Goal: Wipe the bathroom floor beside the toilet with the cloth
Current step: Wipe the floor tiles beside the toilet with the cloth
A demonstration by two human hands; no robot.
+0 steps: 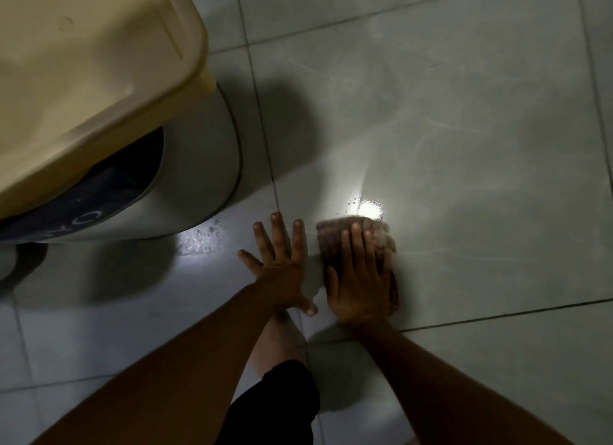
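Note:
A brownish-pink cloth (326, 242) lies flat on the pale tiled floor (464, 146), right of the toilet. My right hand (360, 278) presses palm-down on top of it, fingers spread forward. My left hand (282, 265) rests flat on the bare tile just left of the cloth, fingers splayed, holding nothing. The toilet's white base (195, 179) and its cream lid (83, 73) fill the upper left. A wet, glossy patch (368, 209) shines just beyond the cloth.
Dark grout lines cross the floor. Water droplets (202, 240) glisten by the toilet base. My knee in dark shorts (278, 401) and a bare lower leg sit under my arms at the bottom centre. Open tile stretches to the right and far side.

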